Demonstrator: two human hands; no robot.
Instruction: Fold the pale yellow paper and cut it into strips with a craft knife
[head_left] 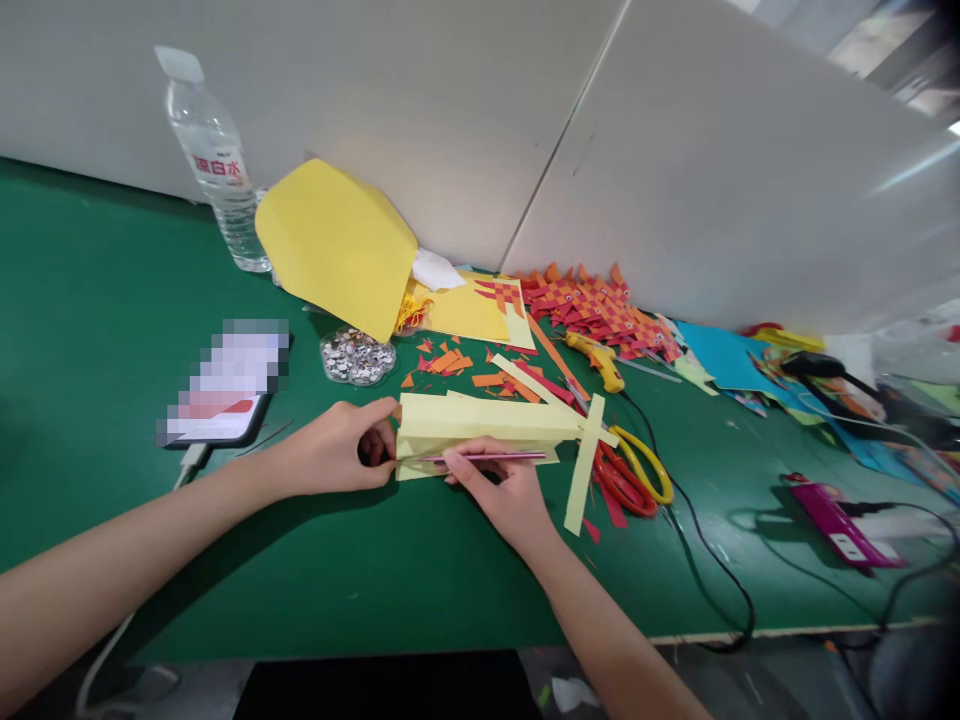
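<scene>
A folded pale yellow paper [480, 420] lies on the green table [112, 300]. My left hand [341, 450] pinches its left end with curled fingers. My right hand [499, 490] holds a thin pink pencil [495, 457] flat against the lower edge of the paper. A loose pale yellow strip [585, 465] lies across the paper's right end.
Red and yellow scissors [634, 475] lie right of the paper. A phone [225, 385], a dish of googly eyes [358, 357], a water bottle [217, 165], a big yellow sheet [337, 245], woven orange-red pieces [592, 305], a yellow glue gun [596, 358], a purple tool [836, 515] and cables surround them.
</scene>
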